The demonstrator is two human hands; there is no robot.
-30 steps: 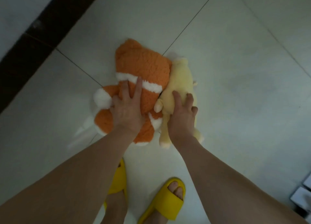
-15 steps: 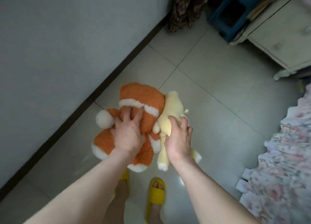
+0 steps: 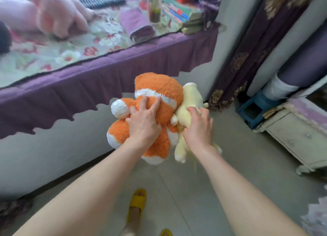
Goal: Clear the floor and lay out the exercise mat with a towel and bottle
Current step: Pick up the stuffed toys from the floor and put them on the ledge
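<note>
An orange plush toy (image 3: 155, 101) is being clutched by the left hand (image 3: 143, 124) — grip closed. A pale yellow plush toy (image 3: 187, 108) is being gripped by the right hand (image 3: 199, 129) — above the floor (image 3: 247, 165).

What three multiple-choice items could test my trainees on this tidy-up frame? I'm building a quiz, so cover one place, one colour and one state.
1. Where is the folded purple towel?
A. on the ledge with the floral cover
B. on the floor
C. on the blue stool

2. What colour are the slippers?
A. red
B. yellow
C. black

3. How is the orange and white plush toy held?
A. lying loose on the floor
B. hanging from a hook
C. gripped by the left hand, off the floor

Key: 1 A, it lies beside the stacked books; 2 B, both feet wear yellow; 3 C, its fingers press into the plush, while the right hand clasps the pale yellow plush toy.
</note>
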